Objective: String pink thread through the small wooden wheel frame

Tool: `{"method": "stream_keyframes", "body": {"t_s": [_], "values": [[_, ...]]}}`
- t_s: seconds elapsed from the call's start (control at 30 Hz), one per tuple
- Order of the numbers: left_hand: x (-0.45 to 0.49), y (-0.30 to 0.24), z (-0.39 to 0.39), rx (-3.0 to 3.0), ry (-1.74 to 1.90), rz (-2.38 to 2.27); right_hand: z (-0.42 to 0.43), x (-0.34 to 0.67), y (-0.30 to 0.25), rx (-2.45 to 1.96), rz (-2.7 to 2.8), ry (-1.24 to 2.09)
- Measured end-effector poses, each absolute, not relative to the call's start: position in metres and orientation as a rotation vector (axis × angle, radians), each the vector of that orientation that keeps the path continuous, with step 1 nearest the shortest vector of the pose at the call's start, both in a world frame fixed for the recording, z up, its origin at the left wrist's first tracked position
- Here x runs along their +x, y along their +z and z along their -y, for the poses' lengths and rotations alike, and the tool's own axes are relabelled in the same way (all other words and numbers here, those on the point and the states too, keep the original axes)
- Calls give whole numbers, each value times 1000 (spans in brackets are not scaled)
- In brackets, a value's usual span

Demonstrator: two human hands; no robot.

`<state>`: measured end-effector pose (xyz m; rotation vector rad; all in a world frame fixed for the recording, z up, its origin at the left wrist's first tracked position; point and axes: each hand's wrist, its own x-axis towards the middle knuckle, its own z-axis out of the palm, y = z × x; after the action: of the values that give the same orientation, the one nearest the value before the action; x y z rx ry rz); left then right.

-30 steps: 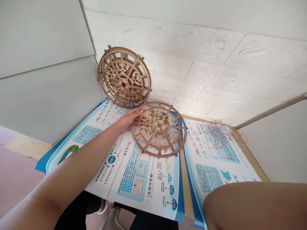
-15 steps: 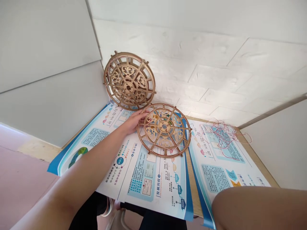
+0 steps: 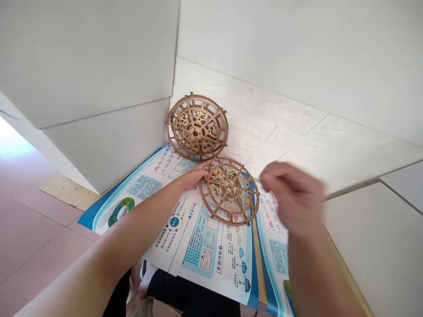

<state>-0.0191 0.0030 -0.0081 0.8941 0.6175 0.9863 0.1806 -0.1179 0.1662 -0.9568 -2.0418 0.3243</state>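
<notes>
Lightly, the left hand (image 3: 192,178), fingers extended, touches the wooden wheel (image 3: 229,190). Right of the wheel hovers the right hand (image 3: 292,198), too blurred to tell its spread.

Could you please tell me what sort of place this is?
Likely a hobby desk in a room corner: posters cover it, one wooden wheel lies flat, a second wheel leans against the white wall.

flat wooden openwork wheel (image 3: 229,190) | lies on poster | just before upright twin wheel
</notes>
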Motion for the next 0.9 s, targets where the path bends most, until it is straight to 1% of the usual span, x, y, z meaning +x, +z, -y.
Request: {"method": "stream_keyframes", "body": {"t_s": [0.1,0.17,0.27,0.33,0.43,0.57,0.67,0.9], "values": [[-20,-6,-1,896,988,-623,100,189,128,-1046,2040,427],[-21,-4,0,912,978,-629,83,210,98,-1196,1840,474],[-23,-1,2,926,950,-636,64,251,63,-1412,1365,313],[-24,0,3,917,942,-649,58,273,49,-1511,1235,200],[-22,2,4,927,947,-662,53,289,38,-1695,1271,186],[-18,7,7,958,938,-702,47,293,28,-1895,1386,256],[-17,11,8,982,937,-731,43,295,23,-1941,1390,315],[-17,12,8,959,924,-777,42,290,23,-2039,1419,283]]}}
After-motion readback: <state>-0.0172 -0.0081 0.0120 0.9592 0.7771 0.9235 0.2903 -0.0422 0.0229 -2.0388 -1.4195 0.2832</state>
